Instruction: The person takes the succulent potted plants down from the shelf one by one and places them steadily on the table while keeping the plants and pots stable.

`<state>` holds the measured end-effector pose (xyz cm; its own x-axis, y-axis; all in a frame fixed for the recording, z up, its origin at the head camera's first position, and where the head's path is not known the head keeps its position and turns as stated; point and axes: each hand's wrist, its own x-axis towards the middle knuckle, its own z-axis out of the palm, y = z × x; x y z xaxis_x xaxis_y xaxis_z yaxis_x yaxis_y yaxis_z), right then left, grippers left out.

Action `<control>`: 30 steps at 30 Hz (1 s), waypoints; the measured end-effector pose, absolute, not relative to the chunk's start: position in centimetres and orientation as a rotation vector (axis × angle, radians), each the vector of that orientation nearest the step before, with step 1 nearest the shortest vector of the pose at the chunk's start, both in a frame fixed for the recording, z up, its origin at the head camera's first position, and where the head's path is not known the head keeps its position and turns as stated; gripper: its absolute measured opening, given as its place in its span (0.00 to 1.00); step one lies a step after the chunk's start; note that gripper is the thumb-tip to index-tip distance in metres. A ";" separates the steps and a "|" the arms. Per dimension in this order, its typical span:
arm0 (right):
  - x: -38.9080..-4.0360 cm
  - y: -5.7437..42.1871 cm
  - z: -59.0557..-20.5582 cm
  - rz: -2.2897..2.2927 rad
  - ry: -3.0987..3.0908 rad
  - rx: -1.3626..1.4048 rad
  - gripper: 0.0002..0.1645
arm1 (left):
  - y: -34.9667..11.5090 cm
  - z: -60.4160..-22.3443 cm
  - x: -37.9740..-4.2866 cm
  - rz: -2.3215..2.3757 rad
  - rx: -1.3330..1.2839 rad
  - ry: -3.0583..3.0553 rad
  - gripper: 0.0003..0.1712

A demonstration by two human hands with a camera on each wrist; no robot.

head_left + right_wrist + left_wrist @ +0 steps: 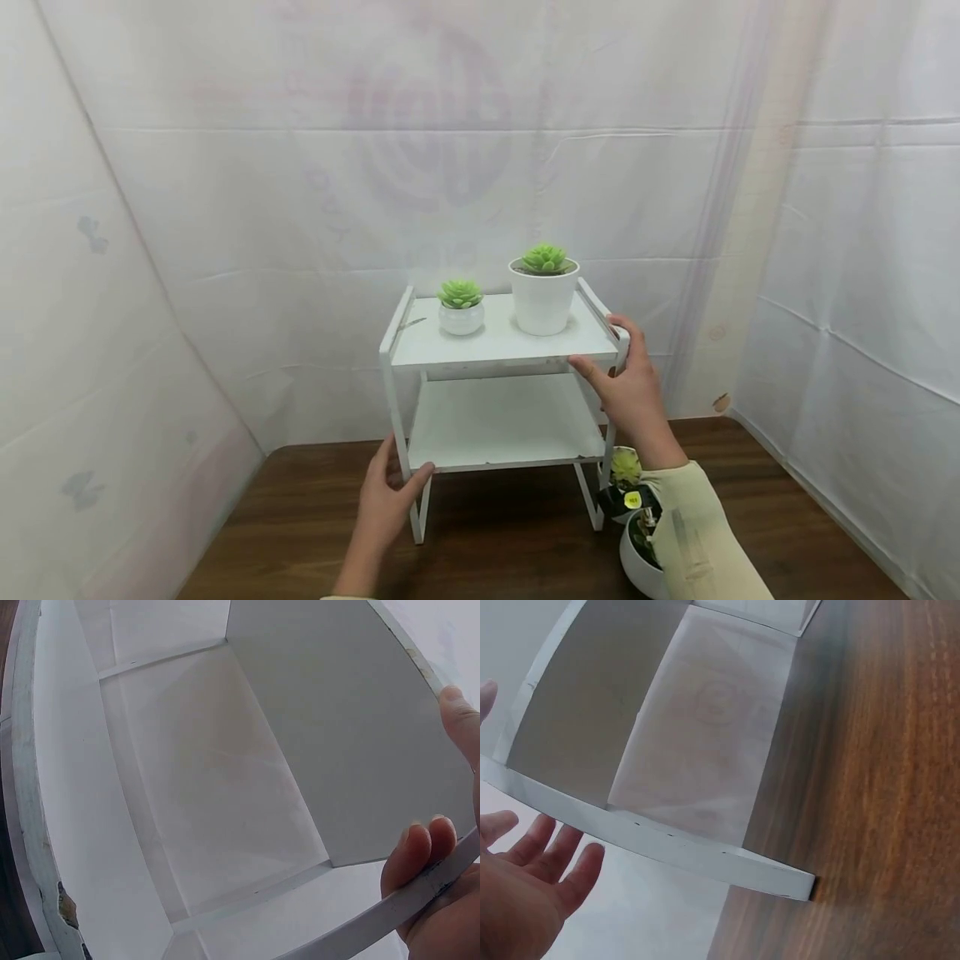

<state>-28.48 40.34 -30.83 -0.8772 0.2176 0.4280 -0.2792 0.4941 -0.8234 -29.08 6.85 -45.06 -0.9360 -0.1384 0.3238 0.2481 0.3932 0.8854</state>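
Observation:
A white two-tier shelf stand (506,421) is between both hands in the head view. My left hand (386,500) holds its left side at the lower shelf, thumb at the front edge and fingers outside the post. In the left wrist view those fingers (581,877) lie along the outside of the side frame (667,851). Higher up, my right hand (633,392) grips the right side of the top shelf, its thumb on the front edge. The right wrist view shows fingers (409,859) curled round the side rail (360,926).
The top shelf bears a small potted succulent (461,318) and a larger one (543,300). Other potted plants, one in a white pot (637,567), stand on the brown wooden table (300,517) by the right forearm. White sheeting (300,208) hangs behind and at both sides.

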 end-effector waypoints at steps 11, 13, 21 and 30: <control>-28.4 40.6 -30.8 1.373 -2.257 0.048 0.54 | 6.9 -43.6 -28.8 -1.536 -0.141 -2.317 0.51; -28.4 40.6 -30.9 1.370 -2.258 0.048 0.54 | 7.0 -43.4 -28.8 -1.543 -0.146 -2.320 0.50; -28.6 40.5 -30.9 1.371 -2.258 0.060 0.53 | 7.1 -42.5 -28.5 -1.533 -0.134 -2.322 0.49; -28.6 40.6 -31.0 1.337 -2.253 0.066 0.52 | 7.1 -41.3 -28.0 -1.517 -0.062 -2.371 0.50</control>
<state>-28.57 40.57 -30.99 -0.8661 0.2132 0.4522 -0.2947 0.5130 -0.8062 -28.02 7.06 -41.34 -0.9464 -0.1361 0.2930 0.2089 0.4340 0.8764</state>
